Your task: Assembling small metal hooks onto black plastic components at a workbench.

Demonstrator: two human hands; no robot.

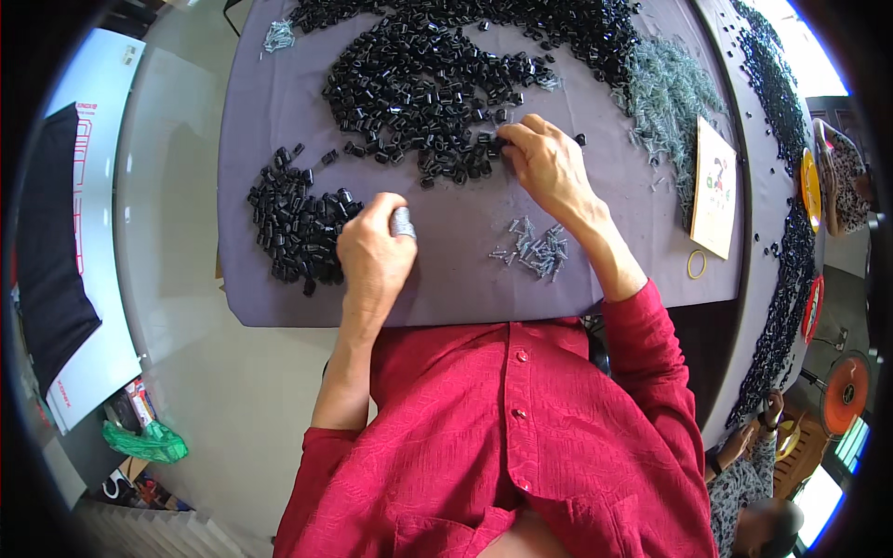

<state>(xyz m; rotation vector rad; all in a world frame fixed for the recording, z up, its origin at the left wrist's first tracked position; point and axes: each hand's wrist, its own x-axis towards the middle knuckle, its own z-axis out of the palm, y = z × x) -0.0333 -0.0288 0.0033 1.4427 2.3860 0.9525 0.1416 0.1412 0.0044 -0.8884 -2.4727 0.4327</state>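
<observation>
At the near edge of the big heap of small black plastic pieces (409, 88), my right hand (551, 167) pinches a small black plastic piece (502, 141) between thumb and forefinger. My left hand (377, 249) is closed beside a smaller pile of the black pieces (298, 219). A grey ribbed thing (402, 223) shows at its thumb side; I cannot tell whether it is held or wrapped round the thumb. Anything inside those curled fingers is hidden. A small pile of silver screws (535, 249) lies below my right wrist.
A large heap of screws (670, 88) and a light printed board (713, 191) lie on the right, with a yellow ring (697, 264) near the edge of the grey-covered table (446, 270). More screws (279, 36) lie far left. Another person (744, 465) works at the neighbouring table.
</observation>
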